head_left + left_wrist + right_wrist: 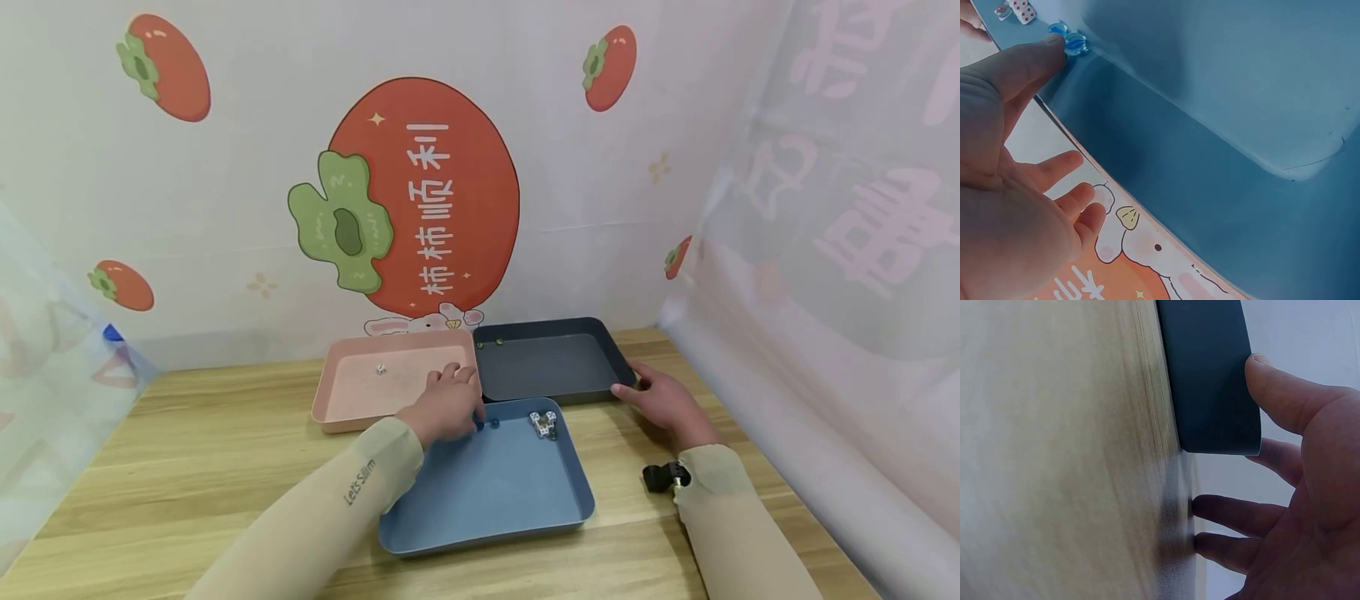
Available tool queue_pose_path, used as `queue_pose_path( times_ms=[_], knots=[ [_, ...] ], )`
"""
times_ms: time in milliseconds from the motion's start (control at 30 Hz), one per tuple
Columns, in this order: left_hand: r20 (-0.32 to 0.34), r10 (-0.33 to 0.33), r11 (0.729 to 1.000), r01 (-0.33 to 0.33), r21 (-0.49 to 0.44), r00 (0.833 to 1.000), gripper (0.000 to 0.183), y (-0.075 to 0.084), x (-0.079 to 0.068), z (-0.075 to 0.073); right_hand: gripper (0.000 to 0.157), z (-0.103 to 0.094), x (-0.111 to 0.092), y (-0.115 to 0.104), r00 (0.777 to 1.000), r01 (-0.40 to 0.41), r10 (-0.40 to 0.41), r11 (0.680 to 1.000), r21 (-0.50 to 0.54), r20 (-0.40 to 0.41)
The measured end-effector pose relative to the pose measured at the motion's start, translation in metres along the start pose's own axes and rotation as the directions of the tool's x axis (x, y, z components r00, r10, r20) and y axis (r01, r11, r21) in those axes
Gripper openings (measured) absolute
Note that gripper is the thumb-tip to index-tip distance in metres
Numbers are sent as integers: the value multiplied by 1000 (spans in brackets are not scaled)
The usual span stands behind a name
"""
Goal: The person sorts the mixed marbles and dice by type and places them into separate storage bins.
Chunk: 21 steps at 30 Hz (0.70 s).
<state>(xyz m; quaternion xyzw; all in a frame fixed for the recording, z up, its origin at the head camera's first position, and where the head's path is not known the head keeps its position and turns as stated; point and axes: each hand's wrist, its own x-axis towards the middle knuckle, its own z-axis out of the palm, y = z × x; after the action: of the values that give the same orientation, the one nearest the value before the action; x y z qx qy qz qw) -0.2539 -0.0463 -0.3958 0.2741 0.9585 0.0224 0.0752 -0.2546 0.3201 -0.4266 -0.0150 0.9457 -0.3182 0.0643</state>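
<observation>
My left hand (447, 406) reaches over the blue tray's (498, 492) far edge, with its thumb touching or almost touching one of two blue glass marbles (1076, 44). Its index finger is mostly hidden behind the thumb; the other fingers bend loosely. Several white dice (543, 423) cluster in that tray's far right corner. At the dark grey tray (555, 367), my right hand (663, 402) touches the near right corner, thumb at the rim and the index finger partly hidden behind it. Its other fingers extend down beside the tray.
A pink tray (321, 400) at the back left holds one white die (381, 369). Small green marbles (499, 342) lie in the dark tray's far left corner. The three trays stand close together on the wooden table (247, 467), before a printed cloth backdrop (240, 208).
</observation>
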Motion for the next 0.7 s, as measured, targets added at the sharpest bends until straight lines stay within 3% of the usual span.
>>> queue_pose_path(
  times_ms=[700],
  knots=[
    [0, 0, 1000, 0, 28, 1000, 9, 3, -3, 5, 88, -2, -2, 0, 1000, 17, -17, 1000, -4, -5]
  ],
)
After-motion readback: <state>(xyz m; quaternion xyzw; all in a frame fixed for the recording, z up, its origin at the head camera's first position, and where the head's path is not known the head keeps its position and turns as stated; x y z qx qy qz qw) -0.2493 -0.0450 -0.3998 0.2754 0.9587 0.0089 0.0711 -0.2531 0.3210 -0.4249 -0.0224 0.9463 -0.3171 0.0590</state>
